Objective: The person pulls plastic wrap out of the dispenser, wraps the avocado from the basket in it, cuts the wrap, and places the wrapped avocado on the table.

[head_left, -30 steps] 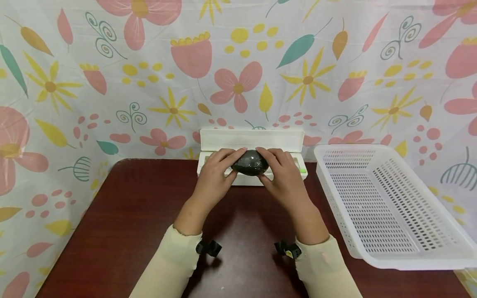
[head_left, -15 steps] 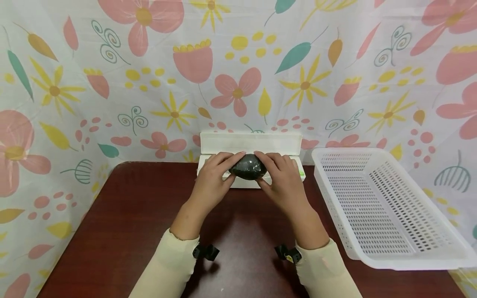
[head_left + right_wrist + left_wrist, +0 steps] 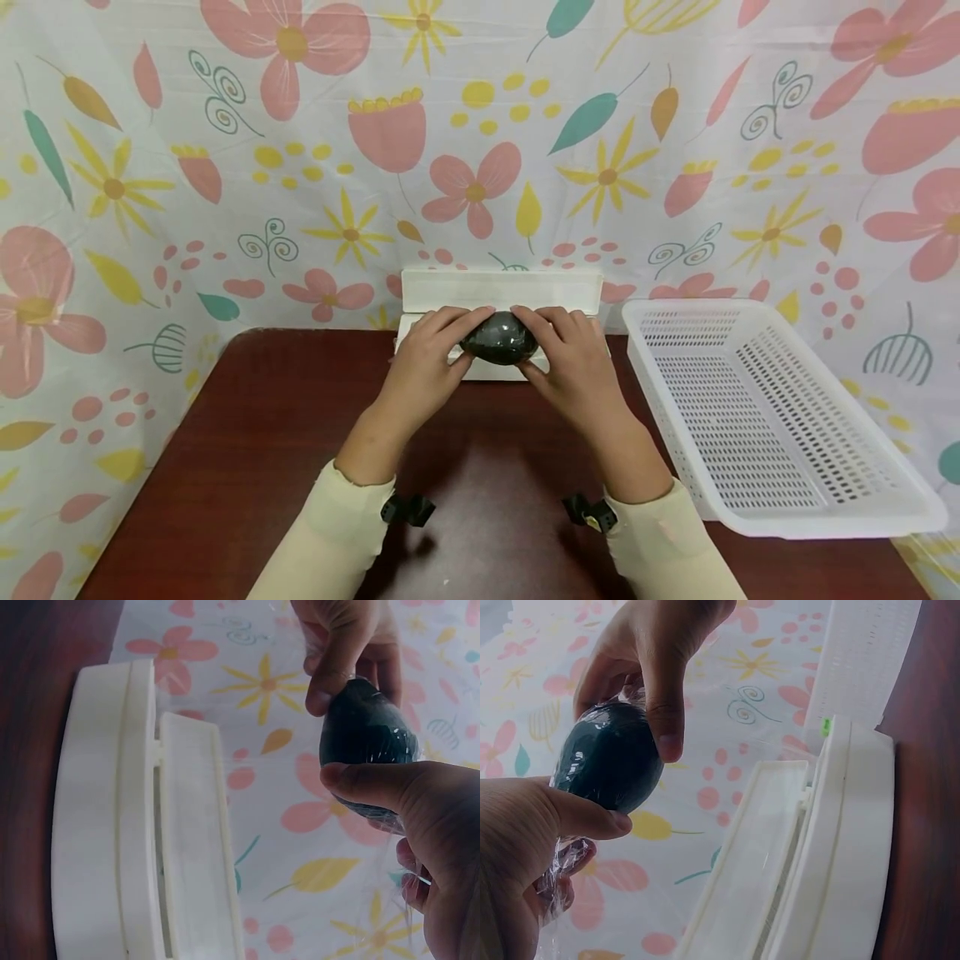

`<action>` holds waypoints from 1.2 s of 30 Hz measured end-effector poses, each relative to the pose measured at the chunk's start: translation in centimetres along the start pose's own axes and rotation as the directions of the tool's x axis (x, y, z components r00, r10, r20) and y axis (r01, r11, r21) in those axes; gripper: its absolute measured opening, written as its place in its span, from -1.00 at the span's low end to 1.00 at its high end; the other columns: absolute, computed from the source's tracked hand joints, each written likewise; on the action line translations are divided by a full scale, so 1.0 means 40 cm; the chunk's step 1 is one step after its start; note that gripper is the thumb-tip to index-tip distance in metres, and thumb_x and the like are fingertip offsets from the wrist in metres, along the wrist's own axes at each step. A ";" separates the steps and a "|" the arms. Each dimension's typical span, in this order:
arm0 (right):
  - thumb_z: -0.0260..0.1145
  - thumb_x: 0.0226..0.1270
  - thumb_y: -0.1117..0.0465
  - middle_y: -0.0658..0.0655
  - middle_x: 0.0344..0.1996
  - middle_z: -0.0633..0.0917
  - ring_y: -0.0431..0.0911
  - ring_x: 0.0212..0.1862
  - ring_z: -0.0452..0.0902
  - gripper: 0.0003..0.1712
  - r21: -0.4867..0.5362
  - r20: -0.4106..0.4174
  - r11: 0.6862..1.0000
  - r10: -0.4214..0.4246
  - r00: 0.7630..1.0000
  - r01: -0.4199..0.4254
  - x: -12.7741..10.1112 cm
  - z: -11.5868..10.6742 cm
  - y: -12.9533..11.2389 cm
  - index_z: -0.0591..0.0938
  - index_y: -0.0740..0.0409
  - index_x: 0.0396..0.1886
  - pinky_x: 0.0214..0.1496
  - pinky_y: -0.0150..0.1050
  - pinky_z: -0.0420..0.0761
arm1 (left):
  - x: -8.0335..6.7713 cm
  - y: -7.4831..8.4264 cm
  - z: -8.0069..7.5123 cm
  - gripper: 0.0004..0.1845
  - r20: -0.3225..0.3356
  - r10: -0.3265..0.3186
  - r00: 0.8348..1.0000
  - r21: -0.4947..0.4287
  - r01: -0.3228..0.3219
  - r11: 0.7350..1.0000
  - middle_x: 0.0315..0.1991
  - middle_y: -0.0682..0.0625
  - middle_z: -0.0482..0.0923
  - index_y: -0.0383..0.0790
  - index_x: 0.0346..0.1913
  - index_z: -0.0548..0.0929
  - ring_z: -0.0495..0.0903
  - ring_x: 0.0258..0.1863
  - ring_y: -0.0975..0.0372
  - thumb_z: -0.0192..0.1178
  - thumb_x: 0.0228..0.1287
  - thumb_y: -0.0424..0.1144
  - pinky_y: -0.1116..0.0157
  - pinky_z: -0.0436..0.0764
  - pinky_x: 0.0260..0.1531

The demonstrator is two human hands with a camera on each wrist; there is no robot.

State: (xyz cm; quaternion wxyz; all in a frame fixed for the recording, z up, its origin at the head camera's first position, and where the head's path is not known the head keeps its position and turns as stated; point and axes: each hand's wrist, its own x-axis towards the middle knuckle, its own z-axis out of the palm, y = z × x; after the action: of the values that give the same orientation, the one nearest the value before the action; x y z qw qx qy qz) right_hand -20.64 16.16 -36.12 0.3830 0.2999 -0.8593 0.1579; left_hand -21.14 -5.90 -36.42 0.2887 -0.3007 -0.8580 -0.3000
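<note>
A dark, shiny egg-shaped thing (image 3: 499, 338), wrapped in clear cling film (image 3: 553, 889), is held between both hands above a white dispenser box (image 3: 495, 370). My left hand (image 3: 424, 360) pinches its left end, thumb on the near side and fingers on the far side. At the right end, my right hand (image 3: 576, 362) grips it the same way. Loose film trails below the wrapped thing (image 3: 367, 727) in the right wrist view. The box's long lid (image 3: 501, 292) stands raised at the back. Both hands and the held thing hide much of the box's top.
A white perforated plastic basket (image 3: 750, 442) stands on the right of the dark red-brown table (image 3: 285, 417). Behind the table hangs a flower-patterned sheet (image 3: 480, 100). Black wrist cameras sit on the cream sleeves (image 3: 330, 533).
The head view shifts slightly, with the box, hands and basket sitting a little lower and farther left. Both hands keep the same hold on the wrapped thing.
</note>
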 end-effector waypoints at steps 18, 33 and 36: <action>0.69 -0.12 0.26 0.20 -0.14 0.60 0.10 -0.29 0.48 -0.18 0.031 -0.009 0.999 -0.040 0.999 0.040 0.020 -0.034 -0.004 0.56 0.02 0.23 -0.25 -0.02 0.35 | 0.019 0.027 -0.048 -0.27 0.043 0.032 0.999 0.011 -0.033 0.999 -0.02 0.04 0.67 0.02 0.36 0.56 0.61 -0.10 0.11 0.43 0.10 -0.52 0.18 0.60 -0.02; 0.68 -0.12 0.32 0.21 -0.10 0.58 0.09 -0.23 0.49 -0.15 0.073 0.024 0.996 -0.059 0.998 0.057 0.021 -0.069 -0.017 0.55 0.07 0.25 -0.19 -0.08 0.55 | 0.023 0.047 -0.075 -0.34 0.073 0.042 0.996 -0.012 -0.041 0.999 -0.03 0.05 0.66 0.01 0.30 0.62 0.62 -0.13 0.12 0.40 0.11 -0.51 0.18 0.61 -0.07; 0.69 -0.13 0.31 0.20 -0.10 0.58 0.08 -0.23 0.49 -0.14 0.069 0.036 0.996 -0.062 0.997 0.059 0.020 -0.074 -0.019 0.54 0.07 0.25 -0.19 -0.08 0.56 | 0.023 0.051 -0.081 -0.35 0.085 0.048 0.995 -0.009 -0.048 0.999 -0.05 0.05 0.66 -0.01 0.29 0.63 0.64 -0.11 0.13 0.40 0.12 -0.50 0.18 0.62 -0.06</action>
State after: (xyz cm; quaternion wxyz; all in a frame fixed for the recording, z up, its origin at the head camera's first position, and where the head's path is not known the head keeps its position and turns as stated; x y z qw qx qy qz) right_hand -18.92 16.75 -33.53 0.3607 0.3415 -0.8512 0.1697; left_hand -19.30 -6.50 -32.98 0.2582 -0.3348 -0.8609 -0.2830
